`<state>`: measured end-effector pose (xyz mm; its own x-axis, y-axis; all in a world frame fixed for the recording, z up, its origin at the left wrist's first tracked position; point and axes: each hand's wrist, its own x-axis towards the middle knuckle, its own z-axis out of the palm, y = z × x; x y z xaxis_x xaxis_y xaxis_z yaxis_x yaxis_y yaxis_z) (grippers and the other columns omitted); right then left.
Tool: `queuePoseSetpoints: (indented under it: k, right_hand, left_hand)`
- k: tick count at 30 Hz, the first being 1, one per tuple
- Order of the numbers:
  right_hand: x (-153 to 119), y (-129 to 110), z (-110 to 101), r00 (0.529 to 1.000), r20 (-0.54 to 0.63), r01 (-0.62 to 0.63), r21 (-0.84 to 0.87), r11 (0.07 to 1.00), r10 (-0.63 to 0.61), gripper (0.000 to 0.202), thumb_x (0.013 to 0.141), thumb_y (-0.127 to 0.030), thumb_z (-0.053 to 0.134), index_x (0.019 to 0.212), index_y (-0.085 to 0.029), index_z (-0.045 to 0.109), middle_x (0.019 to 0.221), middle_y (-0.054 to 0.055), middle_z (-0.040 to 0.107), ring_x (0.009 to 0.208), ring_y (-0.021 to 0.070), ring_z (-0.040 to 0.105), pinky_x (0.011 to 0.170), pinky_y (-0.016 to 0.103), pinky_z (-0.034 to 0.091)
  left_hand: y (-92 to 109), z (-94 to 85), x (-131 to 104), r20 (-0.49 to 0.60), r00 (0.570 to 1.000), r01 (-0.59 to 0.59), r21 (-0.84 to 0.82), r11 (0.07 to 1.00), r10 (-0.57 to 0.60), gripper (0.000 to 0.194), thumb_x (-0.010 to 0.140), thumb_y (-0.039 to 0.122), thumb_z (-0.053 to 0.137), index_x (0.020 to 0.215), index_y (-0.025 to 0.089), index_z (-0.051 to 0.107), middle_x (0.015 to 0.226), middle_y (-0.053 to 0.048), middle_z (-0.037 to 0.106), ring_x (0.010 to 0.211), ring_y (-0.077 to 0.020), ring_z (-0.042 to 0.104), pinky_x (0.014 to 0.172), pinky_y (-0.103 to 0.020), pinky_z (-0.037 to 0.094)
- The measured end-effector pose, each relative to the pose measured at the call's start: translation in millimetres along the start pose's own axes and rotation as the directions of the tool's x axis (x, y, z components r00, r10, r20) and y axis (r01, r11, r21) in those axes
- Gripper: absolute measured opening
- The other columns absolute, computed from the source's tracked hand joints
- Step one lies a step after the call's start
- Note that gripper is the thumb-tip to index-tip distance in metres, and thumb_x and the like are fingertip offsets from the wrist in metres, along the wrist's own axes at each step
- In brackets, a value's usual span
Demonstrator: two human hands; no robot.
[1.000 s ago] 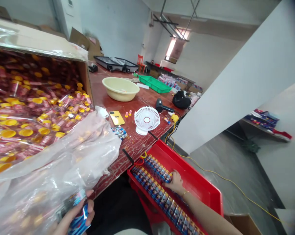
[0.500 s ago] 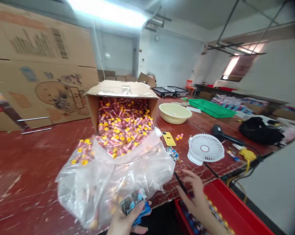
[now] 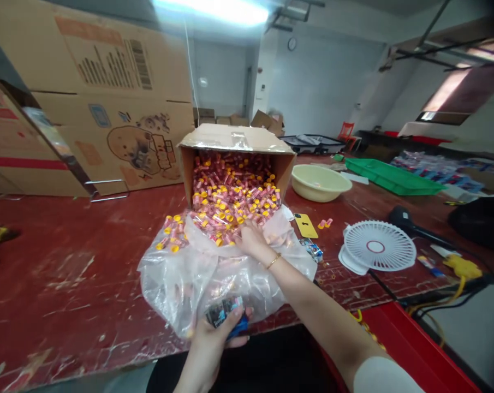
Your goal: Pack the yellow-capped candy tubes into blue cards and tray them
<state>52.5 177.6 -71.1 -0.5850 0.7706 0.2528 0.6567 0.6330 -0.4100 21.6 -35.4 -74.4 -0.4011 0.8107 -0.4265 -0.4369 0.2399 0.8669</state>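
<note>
A cardboard box (image 3: pixel 238 137) lies on its side, full of small pink tubes with yellow caps (image 3: pixel 230 196) that spill onto a clear plastic bag (image 3: pixel 165 284). My right hand (image 3: pixel 253 238) reaches over the bag into the front of the pile; its fingertips are among the tubes, and what they pinch, if anything, is hidden. Near the table's front edge, my left hand (image 3: pixel 218 333) is closed on blue and black printed packets (image 3: pixel 226 314), in front of the bag.
A white fan (image 3: pixel 375 245), a yellow phone (image 3: pixel 306 225), a cream basin (image 3: pixel 320 183) and a green tray (image 3: pixel 394 176) stand to the right. Large cartons (image 3: pixel 107 98) rise at the left. A red bin (image 3: pixel 410 338) is below the table edge at right.
My right hand has moved from above the red bin, up and left, into the pile of tubes. My left hand still holds the packets. The view has turned left.
</note>
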Motion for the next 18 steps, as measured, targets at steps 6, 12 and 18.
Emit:
queuePoseSetpoints:
  k: [6, 12, 18]
  right_hand:
    - [-2.6, 8.4, 0.2, 0.999, 0.018, 0.046, 0.104, 0.994, -0.048, 0.028, 0.075, -0.010, 0.062, 0.103, -0.010, 0.063, 0.108, 0.016, 0.062, 0.108, 0.0316, 0.050, 0.096, 0.047, 0.033]
    - [-28.7, 9.8, -21.2, 0.995, -0.050, 0.100, 0.470, 0.877, -0.087, 0.033, 0.093, -0.028, 0.043, 0.124, -0.021, 0.054, 0.105, 0.008, 0.064, 0.096, 0.0188, 0.059, 0.082, 0.034, 0.047]
    - [-97.2, 18.5, -61.5, 0.993, 0.116, -0.099, 0.936, 0.338, -0.031, 0.036, 0.076, -0.036, 0.070, 0.107, -0.025, 0.054, 0.085, 0.000, 0.063, 0.073, 0.0145, 0.060, 0.063, 0.027, 0.048]
  left_hand:
    - [-3.0, 6.0, 1.8, 0.055, 0.998, 0.009, 0.041, 0.999, -0.011, 0.029, 0.061, 0.040, 0.078, 0.070, 0.014, 0.069, 0.061, -0.006, 0.071, 0.065, -0.0216, 0.067, 0.051, -0.026, 0.053]
    - [-6.8, 2.0, 0.0, 0.062, 0.998, 0.016, 0.018, 1.000, -0.017, 0.032, 0.065, 0.042, 0.075, 0.081, 0.014, 0.070, 0.072, -0.010, 0.074, 0.079, -0.0266, 0.069, 0.059, -0.032, 0.056]
    - [-12.2, 6.0, 4.2, 0.104, 0.993, 0.053, -0.015, 0.998, -0.052, 0.030, 0.056, 0.034, 0.083, 0.073, 0.014, 0.068, 0.061, -0.007, 0.071, 0.066, -0.0217, 0.067, 0.056, -0.029, 0.055]
